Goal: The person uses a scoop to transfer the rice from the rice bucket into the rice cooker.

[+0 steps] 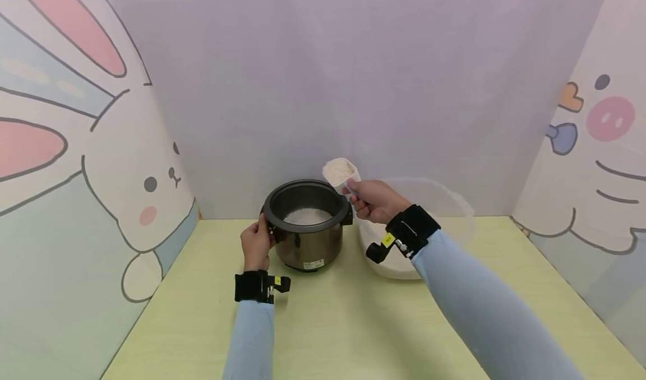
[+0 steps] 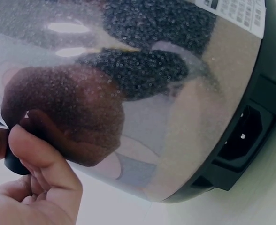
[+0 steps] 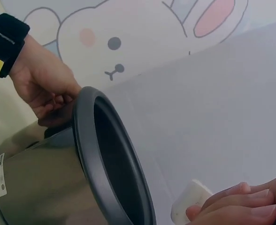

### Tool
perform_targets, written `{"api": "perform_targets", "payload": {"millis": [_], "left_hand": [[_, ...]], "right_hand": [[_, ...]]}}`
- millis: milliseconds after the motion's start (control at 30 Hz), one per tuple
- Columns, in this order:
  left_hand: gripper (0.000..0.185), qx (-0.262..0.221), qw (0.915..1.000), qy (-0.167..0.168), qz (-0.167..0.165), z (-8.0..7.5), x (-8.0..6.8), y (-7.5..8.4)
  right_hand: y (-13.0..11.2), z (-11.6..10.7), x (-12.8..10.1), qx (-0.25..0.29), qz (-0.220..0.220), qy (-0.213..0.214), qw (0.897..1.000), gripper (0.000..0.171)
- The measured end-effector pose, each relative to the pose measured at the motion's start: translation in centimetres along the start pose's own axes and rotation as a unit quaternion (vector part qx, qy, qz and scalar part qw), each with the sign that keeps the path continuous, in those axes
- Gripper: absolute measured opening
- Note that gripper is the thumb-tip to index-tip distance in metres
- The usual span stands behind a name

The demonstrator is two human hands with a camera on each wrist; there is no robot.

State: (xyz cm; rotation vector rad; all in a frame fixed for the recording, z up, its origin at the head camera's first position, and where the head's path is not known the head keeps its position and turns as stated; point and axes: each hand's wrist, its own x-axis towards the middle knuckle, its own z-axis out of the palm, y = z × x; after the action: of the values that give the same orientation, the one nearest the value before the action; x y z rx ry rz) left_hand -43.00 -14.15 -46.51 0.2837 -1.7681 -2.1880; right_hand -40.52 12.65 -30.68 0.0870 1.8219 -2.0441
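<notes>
A steel rice cooker pot (image 1: 307,237) with a dark rim stands on the yellow-green table (image 1: 323,324); white rice (image 1: 307,216) lies inside it. My left hand (image 1: 257,244) grips the pot's left side handle; the left wrist view shows its fingers (image 2: 39,164) curled on the dark handle against the shiny wall (image 2: 142,93). My right hand (image 1: 375,200) holds a white scoop (image 1: 341,174) heaped with rice, just above the pot's right rim. In the right wrist view the scoop's handle (image 3: 189,206) shows beside the rim (image 3: 105,154).
A clear plastic tub (image 1: 429,217) with rice sits right of the pot, partly behind my right forearm. Cartoon rabbit panels wall the left, back and right sides. The cooker's power socket (image 2: 243,136) faces the left wrist camera.
</notes>
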Motion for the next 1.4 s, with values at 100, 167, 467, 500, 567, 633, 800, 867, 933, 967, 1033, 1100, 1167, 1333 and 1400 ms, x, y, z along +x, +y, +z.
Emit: {"api": "perform_targets", "payload": {"millis": [100, 167, 467, 500, 567, 633, 800, 867, 933, 967, 1033, 1100, 1167, 1333, 1400], "left_hand": [[0.042, -0.002, 1.0000, -0.003, -0.004, 0.1, 0.0, 0.0], [0.043, -0.003, 1.0000, -0.007, 0.000, 0.2, 0.0, 0.0], [0.043, -0.004, 1.0000, -0.005, 0.005, 0.1, 0.1, 0.0], [0.043, -0.003, 1.0000, -0.004, 0.002, 0.1, 0.1, 0.0], [0.043, 0.000, 1.0000, -0.004, 0.000, 0.0, 0.1, 0.0], [0.043, 0.002, 1.0000, -0.003, 0.002, 0.0, 0.2, 0.0], [0.042, -0.002, 1.0000, 0.000, 0.006, 0.0, 0.2, -0.1], [0.042, -0.004, 1.0000, -0.003, 0.003, 0.0, 0.2, -0.1], [0.042, -0.007, 1.0000, -0.007, 0.001, 0.1, 0.2, -0.1], [0.042, -0.008, 0.9999, -0.008, 0.000, 0.1, 0.2, -0.1], [0.042, -0.010, 0.9999, -0.011, -0.001, 0.2, 0.2, 0.0], [0.042, -0.010, 0.9999, -0.013, -0.001, 0.2, 0.2, 0.0], [0.042, -0.009, 0.9999, -0.012, -0.003, 0.1, 0.2, 0.1], [0.043, -0.006, 0.9999, -0.012, -0.004, 0.1, 0.2, 0.1], [0.043, -0.006, 0.9999, -0.012, -0.004, 0.1, 0.2, 0.1]], "right_hand": [[0.0, 0.6, -0.2, -0.039, -0.016, 0.000, 0.999, 0.037], [0.0, 0.9, -0.3, -0.068, -0.029, 0.001, 0.997, 0.040], [0.4, 2.0, -0.1, -0.156, -0.062, -0.009, 0.986, 0.047], [0.4, 2.1, 0.0, -0.161, -0.063, -0.006, 0.985, 0.047], [0.5, 2.4, 0.1, -0.166, -0.064, -0.002, 0.984, 0.047], [0.6, 2.7, 0.3, -0.173, -0.070, 0.000, 0.982, 0.047], [0.9, 3.5, 0.7, -0.187, -0.085, 0.010, 0.979, 0.042], [1.1, 3.8, 0.8, -0.185, -0.089, 0.017, 0.978, 0.038], [1.3, 3.9, 0.9, -0.183, -0.095, 0.021, 0.978, 0.034], [1.3, 4.0, 1.0, -0.179, -0.098, 0.023, 0.979, 0.032], [1.5, 4.1, 1.1, -0.175, -0.104, 0.024, 0.979, 0.029], [1.7, 4.3, 1.2, -0.174, -0.110, 0.026, 0.978, 0.027], [1.9, 4.4, 1.3, -0.180, -0.116, 0.025, 0.977, 0.028], [2.5, 4.7, 1.5, -0.206, -0.142, 0.037, 0.967, 0.028], [2.8, 4.7, 1.5, -0.216, -0.153, 0.045, 0.963, 0.028]]}}
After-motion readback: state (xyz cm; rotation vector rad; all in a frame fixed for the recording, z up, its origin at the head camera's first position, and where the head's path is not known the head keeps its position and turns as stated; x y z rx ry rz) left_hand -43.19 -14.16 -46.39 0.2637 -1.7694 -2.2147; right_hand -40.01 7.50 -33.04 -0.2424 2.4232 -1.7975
